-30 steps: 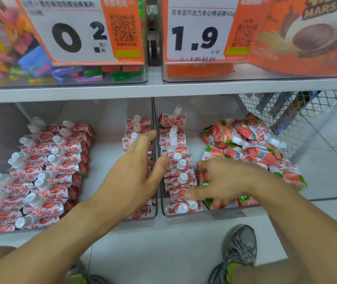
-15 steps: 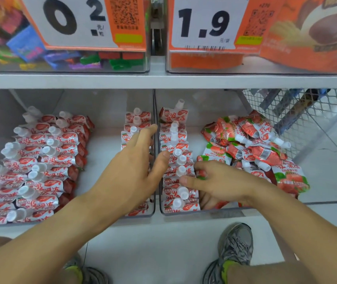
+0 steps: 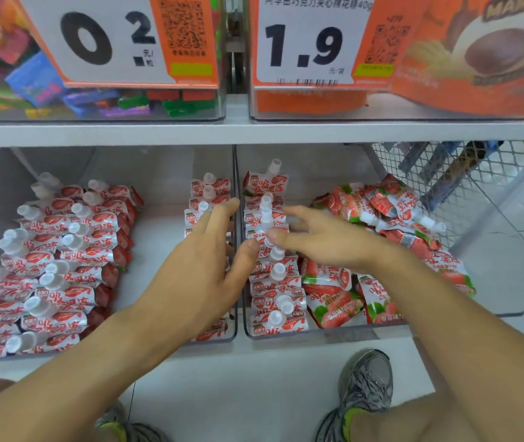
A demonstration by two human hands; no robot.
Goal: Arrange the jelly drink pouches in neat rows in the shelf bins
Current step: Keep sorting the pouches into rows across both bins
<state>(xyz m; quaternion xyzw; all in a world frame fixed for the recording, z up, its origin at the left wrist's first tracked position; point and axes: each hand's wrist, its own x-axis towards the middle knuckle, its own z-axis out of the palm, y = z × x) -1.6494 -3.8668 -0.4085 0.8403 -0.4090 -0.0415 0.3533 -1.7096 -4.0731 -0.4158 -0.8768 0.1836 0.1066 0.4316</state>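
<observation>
Both my arms reach forward, nearly meeting. Left hand (image 3: 203, 269) is flat with fingers straight, and right hand (image 3: 321, 240) has its fingers spread loose.

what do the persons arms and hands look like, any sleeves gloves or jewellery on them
Both arms are bare from the bottom edge of the frame to the fingertips: no sleeves show. The left hand and right hand wear no gloves, and no rings, watch or wristband can be seen on the sides facing the camera. Below them, the person's grey trainers with yellow-green trim are visible.
</observation>
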